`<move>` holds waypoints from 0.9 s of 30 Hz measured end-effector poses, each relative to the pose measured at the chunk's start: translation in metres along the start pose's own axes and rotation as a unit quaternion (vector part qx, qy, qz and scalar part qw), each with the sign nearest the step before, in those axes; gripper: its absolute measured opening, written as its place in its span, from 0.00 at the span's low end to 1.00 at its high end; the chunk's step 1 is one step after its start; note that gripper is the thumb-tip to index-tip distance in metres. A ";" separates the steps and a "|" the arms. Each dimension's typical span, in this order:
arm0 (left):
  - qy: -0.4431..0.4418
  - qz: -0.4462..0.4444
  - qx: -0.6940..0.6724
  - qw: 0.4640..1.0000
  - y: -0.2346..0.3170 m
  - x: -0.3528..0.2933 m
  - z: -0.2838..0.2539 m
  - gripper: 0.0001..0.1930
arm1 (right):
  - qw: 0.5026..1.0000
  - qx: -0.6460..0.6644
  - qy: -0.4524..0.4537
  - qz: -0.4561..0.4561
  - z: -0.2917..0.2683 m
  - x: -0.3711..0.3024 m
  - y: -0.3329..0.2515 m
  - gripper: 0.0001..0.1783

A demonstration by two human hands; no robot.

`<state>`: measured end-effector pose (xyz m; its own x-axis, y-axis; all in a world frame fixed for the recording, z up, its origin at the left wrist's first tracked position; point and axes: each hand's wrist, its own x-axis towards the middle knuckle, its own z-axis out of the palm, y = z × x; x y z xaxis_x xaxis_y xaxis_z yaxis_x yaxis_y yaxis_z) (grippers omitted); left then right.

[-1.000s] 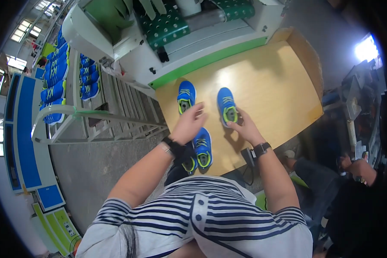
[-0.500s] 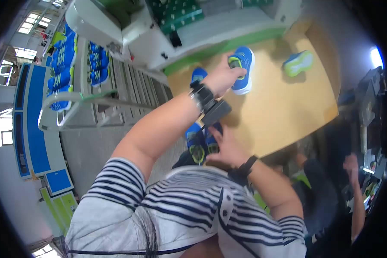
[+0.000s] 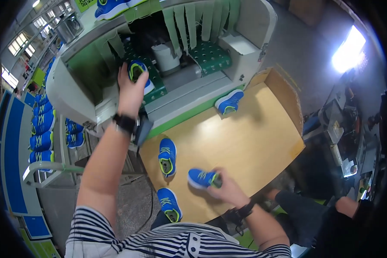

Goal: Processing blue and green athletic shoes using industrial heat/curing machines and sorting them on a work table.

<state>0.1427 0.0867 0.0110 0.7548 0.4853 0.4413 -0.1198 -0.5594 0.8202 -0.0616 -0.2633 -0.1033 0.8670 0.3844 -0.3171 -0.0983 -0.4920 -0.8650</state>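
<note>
My left hand (image 3: 131, 92) is stretched forward into the machine's opening, its fingers closed on a blue sneaker (image 3: 138, 71) with lime lining, over the studded green belt (image 3: 157, 88). My right hand (image 3: 228, 191) grips another blue sneaker (image 3: 198, 177) by its heel and collar, above the near part of the wooden tabletop (image 3: 245, 142). Left of it, a blue sneaker (image 3: 167, 154) rests on the tabletop. Closer to my body is one more blue sneaker (image 3: 168, 201) at the edge. A tilted blue sneaker (image 3: 230, 102) lies at the far side, against the machine's front.
Strip curtains (image 3: 185, 26) hang inside the white machine (image 3: 66, 86). More blue sneakers (image 3: 42, 129) line a metal rack (image 3: 51, 167) at the left. Sneakers (image 3: 112, 8) also sit on top of the machine. A person in dark clothes (image 3: 309, 215) is close by at the right.
My left hand has gone from above the tabletop to the belt, holding a sneaker. My right hand has moved from beside my lap to over the tabletop with a sneaker. The view has shifted.
</note>
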 end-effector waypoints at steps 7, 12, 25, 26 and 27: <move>-0.313 0.090 0.094 0.941 -0.001 -0.181 -0.030 0.35 | 0.857 -0.078 0.379 -0.341 -0.137 0.160 -0.170 0.32; -0.320 -0.064 0.135 0.936 -0.046 -0.228 -0.046 0.41 | 0.889 -0.166 0.377 -0.199 -0.115 0.331 -0.182 0.35; -0.383 -0.172 0.092 0.903 -0.096 -0.235 0.023 0.45 | 0.867 0.065 0.413 0.271 -0.109 0.293 0.058 0.55; -0.390 -0.166 0.092 0.901 -0.104 -0.239 0.026 0.45 | 0.867 0.125 0.403 0.266 -0.103 0.291 0.039 0.56; -0.380 -0.157 0.105 0.905 -0.110 -0.241 0.034 0.45 | 0.870 0.168 0.392 0.247 -0.100 0.284 0.028 0.57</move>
<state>-0.0038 0.0081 -0.1979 0.9657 0.0853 -0.2454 0.2433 -0.6284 0.7389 0.2308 -0.2460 -0.1787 0.7324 -0.5245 -0.4343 -0.5770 -0.1393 -0.8048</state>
